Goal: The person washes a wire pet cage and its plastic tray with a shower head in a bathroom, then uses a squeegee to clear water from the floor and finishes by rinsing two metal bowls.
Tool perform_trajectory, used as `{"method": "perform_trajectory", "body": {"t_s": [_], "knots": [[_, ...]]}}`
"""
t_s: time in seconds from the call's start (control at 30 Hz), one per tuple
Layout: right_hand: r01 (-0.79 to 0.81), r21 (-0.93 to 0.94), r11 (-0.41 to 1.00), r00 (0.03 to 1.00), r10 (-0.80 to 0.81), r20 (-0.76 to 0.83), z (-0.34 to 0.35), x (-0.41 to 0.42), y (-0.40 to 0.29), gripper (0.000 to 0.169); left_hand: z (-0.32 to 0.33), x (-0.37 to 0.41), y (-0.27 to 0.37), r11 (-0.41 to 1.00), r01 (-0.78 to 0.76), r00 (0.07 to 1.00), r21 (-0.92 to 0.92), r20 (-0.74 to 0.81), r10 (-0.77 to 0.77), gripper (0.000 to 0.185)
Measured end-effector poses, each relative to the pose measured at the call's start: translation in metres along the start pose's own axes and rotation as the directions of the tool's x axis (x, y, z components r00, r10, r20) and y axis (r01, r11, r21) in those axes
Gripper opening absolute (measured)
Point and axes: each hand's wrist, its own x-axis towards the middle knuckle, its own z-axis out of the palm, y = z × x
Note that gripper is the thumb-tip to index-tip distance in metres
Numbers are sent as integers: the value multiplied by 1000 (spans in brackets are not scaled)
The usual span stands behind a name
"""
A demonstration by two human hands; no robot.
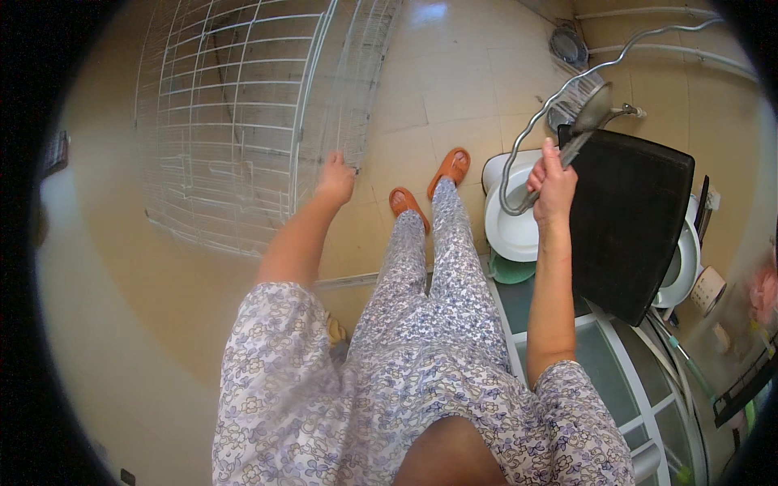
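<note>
My left hand (337, 179) is closed at the edge of a large white wire cage (237, 127), raised on the left. Motion blurs the cage's outer edges and hides the exact grip. In my right hand (554, 185) is the handle of a shower head (592, 109), its head pointed away from me. A silver metal shower hose (547, 106) loops from the handle up to the right. Pale streaks like spraying water show beside the shower head. Just right of this hand stands a dark flat board (626, 219), partly covering a white toilet (504, 234).
Beige tiles (437, 85) cover the floor, where my feet stand in orange slippers (450, 170). A white-framed glass panel (608, 358) lies close on my right. White pipes (662, 51) run along the wall. Beyond the board is a white seat-like ring (681, 279).
</note>
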Motion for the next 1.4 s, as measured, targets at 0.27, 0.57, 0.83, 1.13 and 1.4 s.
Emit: {"method": "perform_trajectory", "body": {"t_s": [0.27, 0.57, 0.83, 1.13, 1.4], "knots": [[-181, -184, 966, 969, 207, 134, 22, -3, 48, 34, 158, 38, -11, 938, 281, 954, -204, -44, -296, 35], [-174, -300, 938, 966, 222, 135, 26, 9, 49, 33, 215, 45, -18, 728, -73, 776, -682, -497, -388, 64], [-39, -397, 917, 977, 117, 176, 32, 7, 43, 33, 43, -5, -11, 987, 121, 986, 104, 98, -132, 47], [-202, -122, 972, 960, 222, 172, 43, -28, 25, 36, 41, -28, 36, 817, 206, 965, -538, -26, -260, 49], [-35, 422, 906, 990, 90, -112, 71, -65, -5, 35, -131, -80, 101, -569, -343, 936, -748, -225, -270, 46]]}}
